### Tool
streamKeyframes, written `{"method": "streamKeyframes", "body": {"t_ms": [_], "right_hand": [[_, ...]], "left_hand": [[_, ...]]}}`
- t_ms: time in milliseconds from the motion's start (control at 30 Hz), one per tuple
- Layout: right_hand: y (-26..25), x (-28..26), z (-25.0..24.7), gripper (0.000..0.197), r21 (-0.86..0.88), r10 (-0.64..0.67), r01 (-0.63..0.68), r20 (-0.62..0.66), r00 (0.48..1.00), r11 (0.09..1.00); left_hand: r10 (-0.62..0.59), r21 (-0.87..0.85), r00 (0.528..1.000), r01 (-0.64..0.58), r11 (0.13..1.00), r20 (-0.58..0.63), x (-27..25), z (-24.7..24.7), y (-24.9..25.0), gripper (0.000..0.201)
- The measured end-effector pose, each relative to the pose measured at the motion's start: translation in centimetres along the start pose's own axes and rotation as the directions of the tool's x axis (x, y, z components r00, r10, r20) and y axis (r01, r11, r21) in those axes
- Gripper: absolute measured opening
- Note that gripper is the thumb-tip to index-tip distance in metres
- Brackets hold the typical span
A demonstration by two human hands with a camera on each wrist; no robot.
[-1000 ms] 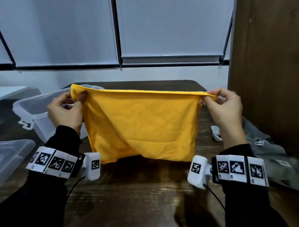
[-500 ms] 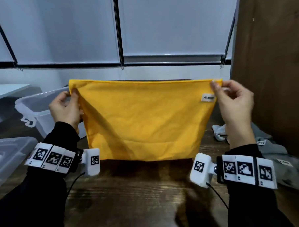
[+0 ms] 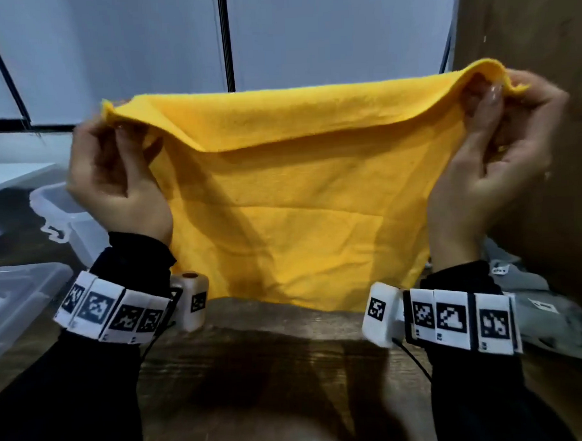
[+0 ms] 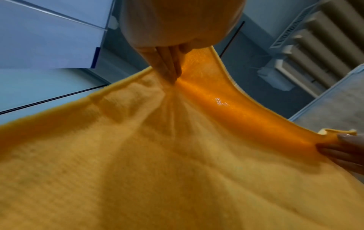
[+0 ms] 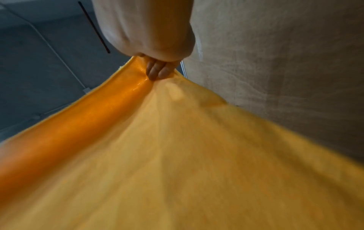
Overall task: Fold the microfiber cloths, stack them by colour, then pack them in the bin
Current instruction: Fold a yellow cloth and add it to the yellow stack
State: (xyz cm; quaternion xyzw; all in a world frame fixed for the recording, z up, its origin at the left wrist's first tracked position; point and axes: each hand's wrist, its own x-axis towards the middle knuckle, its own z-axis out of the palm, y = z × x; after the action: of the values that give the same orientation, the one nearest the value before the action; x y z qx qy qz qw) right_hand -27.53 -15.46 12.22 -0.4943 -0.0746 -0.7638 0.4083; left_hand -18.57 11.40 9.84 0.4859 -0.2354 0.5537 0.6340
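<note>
Yellow cloth [image 3: 292, 200] hangs in the air above the table [image 3: 289, 370], top edge drooping toward the person; folding looks barely begun. Left hand [image 3: 114, 174] and right hand [image 3: 493, 151] each pinch a top corner. No folded stacks visible. Grey cloths [image 3: 550, 309] lie unfolded at right; open bin [image 3: 66, 213] waits at left, lid [image 3: 16, 299] nearer. Nothing obstructs the tabletop below.

Dark wood table [image 3: 290, 380]. Clear bin [image 3: 65, 210] stands on it at far left. A clear lid [image 3: 23, 298] lies just nearer than the bin. Grey cloths [image 3: 549, 295] lie heaped well right of the bin, at the table's right edge.
</note>
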Motion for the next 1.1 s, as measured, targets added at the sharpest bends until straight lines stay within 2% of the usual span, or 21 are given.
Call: {"method": "streamKeyframes", "body": {"t_ms": [67, 133, 167, 200, 233, 267, 300, 333, 367, 400, 433, 467, 533, 567, 667, 767, 800, 867, 933, 1033, 1100], "right_hand": [[0.6, 0.0, 0.2, 0.015, -0.042, -0.002, 0.004, 0.037, 0.999, 0.999], [2.1, -0.3, 0.3, 0.02, -0.175, 0.046, -0.028, 0.102, 0.994, 0.984], [3.1, -0.5, 0.2, 0.022, -0.257, 0.1, -0.055, 0.167, 0.981, 0.965], [4.2, -0.9, 0.0, 0.022, -0.348, 0.188, -0.092, 0.254, 0.949, 0.933], [5.4, -1.5, -0.2, 0.022, -0.459, 0.308, -0.13, 0.337, 0.89, 0.879], [6.8, -2.1, -0.4, 0.022, -0.587, 0.444, -0.152, 0.393, 0.805, 0.795], [8.3, -2.9, -0.6, 0.025, -0.704, 0.576, -0.154, 0.414, 0.705, 0.694], [9.8, -3.8, -0.7, 0.029, -0.791, 0.698, -0.149, 0.413, 0.585, 0.593], [11.1, -4.8, -0.9, 0.036, -0.851, 0.8, -0.134, 0.408, 0.44, 0.508], [12.2, -5.8, -0.9, 0.046, -0.885, 0.869, -0.109, 0.409, 0.279, 0.452], [13.0, -6.7, -1.0, 0.056, -0.904, 0.903, -0.077, 0.409, 0.13, 0.421], [13.6, -7.5, -1.1, 0.062, -0.914, 0.915, -0.041, 0.403, 0.022, 0.404], [14.6, -8.7, -1.2, 0.063, -0.923, 0.922, 0.043, 0.379, -0.084, 0.383], [14.8, -9.1, -1.2, 0.061, -0.922, 0.921, 0.081, 0.369, -0.122, 0.38], [15.6, -10.3, -0.8, 0.055, -0.909, 0.914, 0.183, 0.327, -0.241, 0.373], [16.1, -11.4, -0.4, 0.046, -0.851, 0.907, 0.371, 0.251, -0.338, 0.373], [16.4, -11.9, -0.4, 0.045, -0.83, 0.905, 0.423, 0.208, -0.372, 0.364], [17.0, -12.6, -0.6, 0.042, -0.8, 0.892, 0.472, 0.166, -0.421, 0.372], [18.7, -13.3, -0.8, 0.042, -0.765, 0.889, 0.515, 0.16, -0.429, 0.386], [19.7, -13.6, -0.7, 0.061, -0.718, 0.882, 0.564, 0.151, -0.446, 0.408], [18.1, -13.0, -0.5, 0.065, -0.747, 0.867, 0.509, 0.179, -0.466, 0.428]], "left_hand": [[-0.039, 0.037, 0.999, 0.038, 0.999, 0.029, -0.4, 0.4, 0.0, 0.018], [-0.127, 0.182, 0.99, 0.114, 0.977, 0.065, -0.9, 0.3, -1.0, 0.012], [-0.193, 0.286, 0.973, 0.151, 0.946, 0.125, -1.1, 0.1, -2.1, 0.012], [-0.298, 0.395, 0.926, 0.19, 0.899, 0.231, -1.4, -0.1, -3.2, 0.012], [-0.444, 0.522, 0.825, 0.222, 0.824, 0.35, -1.8, -0.4, -4.7, 0.015], [-0.608, 0.651, 0.658, 0.23, 0.723, 0.444, -2.5, -0.9, -6.4, 0.021], [-0.768, 0.766, 0.438, 0.234, 0.599, 0.467, -3.4, -1.3, -8.0, 0.04], [-0.883, 0.849, 0.198, 0.251, 0.465, 0.425, -4.3, -1.6, -9.4, 0.07], [-0.932, 0.897, -0.006, 0.273, 0.348, 0.363, -5.4, -1.7, -10.3, 0.102], [-0.941, 0.925, -0.143, 0.281, 0.257, 0.305, -6.4, -2.0, -11.2, 0.123], [-0.943, 0.947, -0.212, 0.25, 0.2, 0.255, -7.3, -1.9, -11.7, 0.126], [-0.95, 0.965, -0.221, 0.195, 0.177, 0.219, -8.1, -1.7, -12.0, 0.12], [-0.966, 0.983, -0.181, 0.035, 0.179, 0.182, -8.9, -1.4, -12.5, 0.103], [-0.965, 0.982, -0.191, -0.023, 0.189, 0.181, -8.9, -1.1, -12.4, 0.096], [-0.944, 0.95, -0.271, -0.194, 0.243, 0.186, -8.9, 0.0, -11.8, 0.078], [-0.922, 0.856, -0.374, -0.44, 0.272, 0.101, -9.5, 1.3, -10.7, 0.074], [-0.909, 0.823, -0.41, -0.489, 0.29, 0.076, -9.7, 1.7, -10.5, 0.072], [-0.897, 0.784, -0.439, -0.538, 0.31, 0.054, -9.8, 2.3, -10.3, 0.068], [-0.9, 0.779, -0.432, -0.544, 0.313, 0.06, -9.9, 2.6, -10.7, 0.075], [-0.918, 0.786, -0.39, -0.547, 0.287, 0.064, -10.0, 2.9, -11.4, 0.087], [-0.932, 0.773, -0.352, -0.567, 0.283, 0.082, -10.1, 2.6, -11.9, 0.094]]}}
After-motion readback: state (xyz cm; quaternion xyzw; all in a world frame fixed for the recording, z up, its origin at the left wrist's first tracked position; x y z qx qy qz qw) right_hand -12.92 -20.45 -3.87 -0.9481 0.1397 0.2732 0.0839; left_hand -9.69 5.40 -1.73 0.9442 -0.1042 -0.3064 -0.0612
